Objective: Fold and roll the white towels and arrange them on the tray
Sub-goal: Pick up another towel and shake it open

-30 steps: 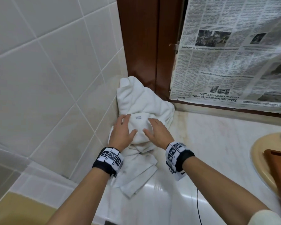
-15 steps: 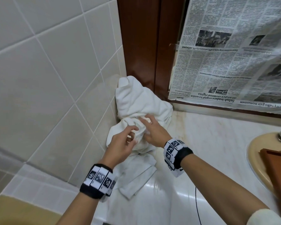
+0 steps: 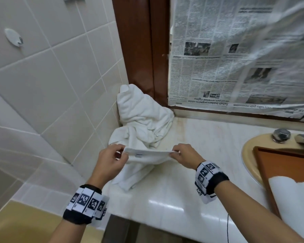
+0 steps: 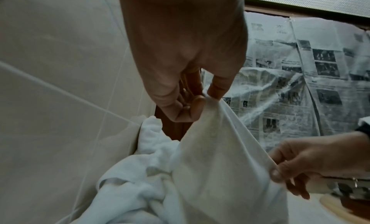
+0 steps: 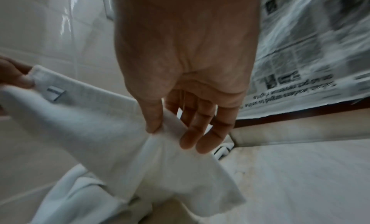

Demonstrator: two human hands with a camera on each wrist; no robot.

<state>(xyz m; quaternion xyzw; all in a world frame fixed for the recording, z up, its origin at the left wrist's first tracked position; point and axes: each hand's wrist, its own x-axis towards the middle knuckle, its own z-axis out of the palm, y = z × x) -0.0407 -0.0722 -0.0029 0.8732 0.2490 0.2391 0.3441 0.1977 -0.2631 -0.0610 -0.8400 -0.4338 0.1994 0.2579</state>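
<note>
I have one towel [image 3: 147, 155] pinched by its top corners, my left hand [image 3: 111, 162] on one and my right hand [image 3: 184, 157] on the other, its hem taut above the counter [image 3: 174, 199] while the rest droops limp. It looks light, soft and floppy, so corners are the place to hold. The pile [image 3: 142, 116] in the corner is too crumpled to count; one tray [image 3: 284, 165], with something white on it.
</note>
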